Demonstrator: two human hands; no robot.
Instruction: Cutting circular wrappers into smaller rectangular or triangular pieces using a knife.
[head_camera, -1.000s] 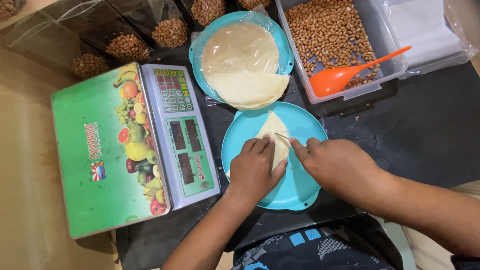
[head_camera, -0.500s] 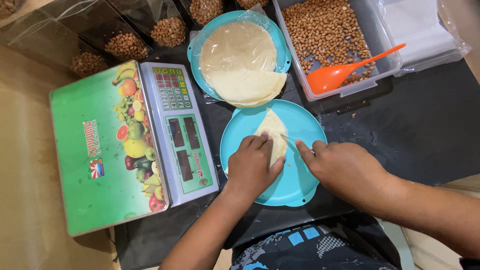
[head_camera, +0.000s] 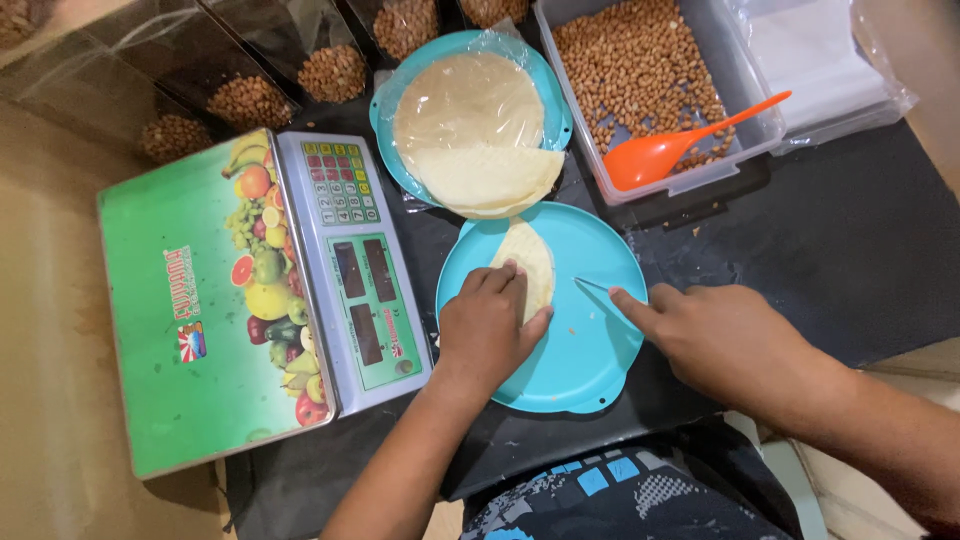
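Pale wrapper lies near the blue plate's far edge; your left hand presses it flat, fingers together, while your right hand pinches 1 thin blade beside it.

Black mat, scale, plates, tub

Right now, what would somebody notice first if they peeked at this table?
Probably the big green scale on the left, covered with bright fruit pictures. Next to it, the left hand presses a pale folded wrapper on a turquoise plate, while the right hand holds a thin blade on the plate. Behind sits a tub of peanuts with an orange spoon.
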